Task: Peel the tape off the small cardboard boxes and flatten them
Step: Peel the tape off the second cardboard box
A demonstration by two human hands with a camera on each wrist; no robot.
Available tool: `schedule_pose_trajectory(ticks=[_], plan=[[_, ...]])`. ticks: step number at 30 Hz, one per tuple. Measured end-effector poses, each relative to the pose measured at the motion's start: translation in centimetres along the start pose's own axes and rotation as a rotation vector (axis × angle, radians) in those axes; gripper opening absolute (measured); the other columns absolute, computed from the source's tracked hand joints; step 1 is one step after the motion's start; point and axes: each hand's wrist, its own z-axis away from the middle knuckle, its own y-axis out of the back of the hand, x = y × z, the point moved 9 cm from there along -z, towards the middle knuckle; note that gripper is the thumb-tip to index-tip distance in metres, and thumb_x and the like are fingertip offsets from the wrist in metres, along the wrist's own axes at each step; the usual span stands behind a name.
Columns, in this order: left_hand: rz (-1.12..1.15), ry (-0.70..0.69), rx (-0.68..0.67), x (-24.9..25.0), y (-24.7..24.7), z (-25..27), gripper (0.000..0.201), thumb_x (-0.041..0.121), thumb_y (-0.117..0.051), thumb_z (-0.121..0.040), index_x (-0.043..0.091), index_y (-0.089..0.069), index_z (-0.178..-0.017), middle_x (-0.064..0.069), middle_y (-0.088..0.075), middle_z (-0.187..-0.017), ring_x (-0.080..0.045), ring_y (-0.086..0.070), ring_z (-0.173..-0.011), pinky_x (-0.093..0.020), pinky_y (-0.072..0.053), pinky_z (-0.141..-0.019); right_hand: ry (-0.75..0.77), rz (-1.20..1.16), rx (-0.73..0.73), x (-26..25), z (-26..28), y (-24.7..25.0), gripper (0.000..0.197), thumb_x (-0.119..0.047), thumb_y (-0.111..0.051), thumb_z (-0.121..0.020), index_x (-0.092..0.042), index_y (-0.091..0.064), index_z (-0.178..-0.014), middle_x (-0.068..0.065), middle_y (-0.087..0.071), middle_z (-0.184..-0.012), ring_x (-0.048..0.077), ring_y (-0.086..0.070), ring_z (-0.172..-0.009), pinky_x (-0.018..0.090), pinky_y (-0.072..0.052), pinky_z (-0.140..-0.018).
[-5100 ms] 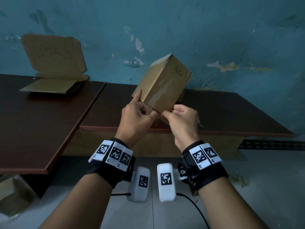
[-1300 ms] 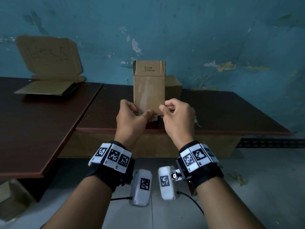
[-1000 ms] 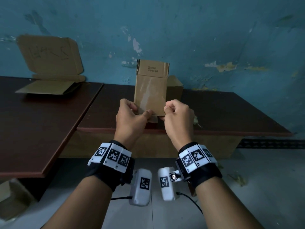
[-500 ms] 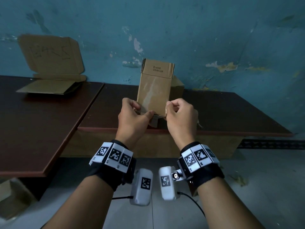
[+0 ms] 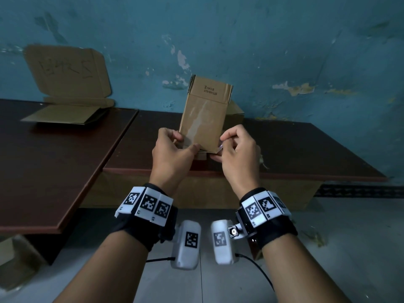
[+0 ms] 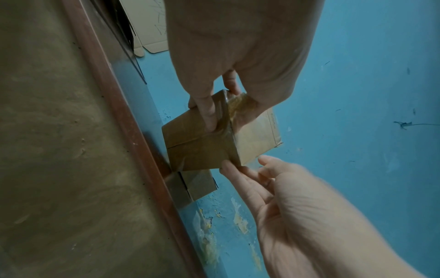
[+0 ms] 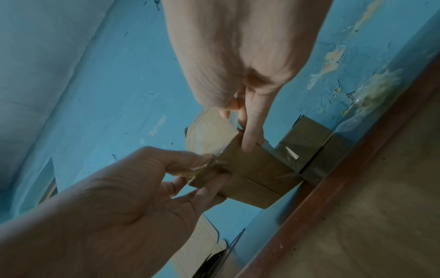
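The small box (image 5: 204, 119) is up in the air, above the front edge of the dark table (image 5: 306, 154). It is not flat yet. Shiny clear tape (image 5: 197, 121) runs down its front side and around the bottom. The top flaps look loose already.

The left hand (image 5: 172, 154) grips the lower left corner of the box, fingers curled around it. The right hand (image 5: 237, 149) pinches a loose bit of tape at the lower right corner, thumb and finger pressed together on it. I think the peeling has only just started, because most of the tape is stuck down. The rest must come off, and then the box can be pushed flat.

A second box (image 5: 235, 111) sits on the table, right behind the one in the hands. It looks whole, so it likely needs doing too.

On the other table (image 5: 54, 162), far to the left by the back edge, flat cardboard (image 5: 65, 114) lies with one piece leaning on the blue wall (image 5: 284, 40). That may be boxes already done.

Nothing blocks the hands. The tape could tear if pulled too fast.
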Motion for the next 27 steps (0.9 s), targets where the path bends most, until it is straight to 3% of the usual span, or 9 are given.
schedule_pose_trajectory(ticks=[5, 9, 14, 18, 20, 23, 27], plan=[[0.025, 0.02, -0.002, -0.17, 0.17, -0.04, 0.043, 0.013, -0.088, -0.083, 0.026, -0.048, -0.093, -0.003, -0.066, -0.103, -0.024, -0.071, -0.1, -0.055, -0.063, -0.089, -0.078, -0.131, 0.013, 0.52, 0.1, -0.03, 0.026, -0.003, -0.056, -0.104, -0.024, -0.053, -0.119, 0.001, -0.075, -0.089, 0.021, -0.078, -0.08, 0.048, -0.067, -0.067], [0.022, 0.024, -0.011, -0.11, 0.26, -0.07, 0.043, 0.013, -0.088, -0.082, 0.025, -0.048, -0.092, -0.003, -0.067, -0.104, -0.023, -0.07, -0.1, -0.056, -0.063, -0.087, -0.044, -0.065, 0.016, 0.58, -0.19, -0.02, 0.017, -0.008, -0.059, -0.101, -0.024, -0.065, -0.1, 0.004, -0.076, -0.091, 0.02, -0.078, -0.079, 0.048, -0.067, -0.065], [0.021, 0.026, -0.009, -0.1, 0.48, -0.11, 0.042, 0.011, -0.087, -0.081, 0.024, -0.048, -0.09, -0.003, -0.067, -0.104, -0.022, -0.07, -0.1, -0.051, -0.064, -0.085, -0.085, -0.098, 0.034, 1.01, -0.28, -0.04, 0.009, -0.026, -0.06, -0.093, -0.029, -0.066, -0.087, -0.003, -0.076, -0.081, 0.021, -0.077, -0.081, 0.053, -0.066, -0.07], [0.011, 0.005, -0.006, -0.11, 0.61, -0.37, 0.039, 0.01, -0.083, -0.084, 0.025, -0.048, -0.092, 0.0, -0.064, -0.103, -0.018, -0.066, -0.092, -0.038, -0.059, -0.073, -0.145, -0.239, -0.019, 1.0, -0.23, -0.18, 0.013, -0.011, -0.059, -0.099, -0.014, -0.068, -0.09, 0.012, -0.076, -0.084, 0.029, -0.079, -0.082, 0.047, -0.068, -0.069], [0.031, 0.006, -0.002, -0.17, 0.79, -0.51, 0.038, 0.007, -0.08, -0.085, 0.026, -0.049, -0.097, 0.002, -0.063, -0.105, -0.017, -0.065, -0.092, -0.039, -0.06, -0.075, -0.156, -0.299, -0.083, 0.69, -0.12, -0.42, 0.01, -0.009, -0.063, -0.1, -0.01, -0.07, -0.093, 0.016, -0.076, -0.093, 0.027, -0.079, -0.09, 0.042, -0.068, -0.074], [0.066, 0.02, -0.007, -0.21, 0.83, -0.5, 0.037, 0.007, -0.078, -0.087, 0.026, -0.05, -0.101, 0.003, -0.062, -0.108, -0.018, -0.067, -0.098, -0.048, -0.064, -0.086, -0.134, -0.295, -0.146, 0.43, -0.06, -0.79, 0.009, -0.02, -0.073, -0.095, -0.013, -0.077, -0.1, 0.009, -0.078, -0.101, 0.019, -0.078, -0.097, 0.042, -0.067, -0.082], [0.138, 0.042, -0.024, -0.37, 0.47, -0.37, 0.038, 0.008, -0.078, -0.088, 0.027, -0.049, -0.104, 0.001, -0.064, -0.112, -0.02, -0.071, -0.1, -0.049, -0.065, -0.088, -0.039, -0.187, -0.096, 0.1, -0.44, -0.49, 0.006, -0.02, -0.079, -0.096, -0.014, -0.078, -0.098, -0.001, -0.077, -0.096, 0.013, -0.077, -0.091, 0.044, -0.067, -0.078]])
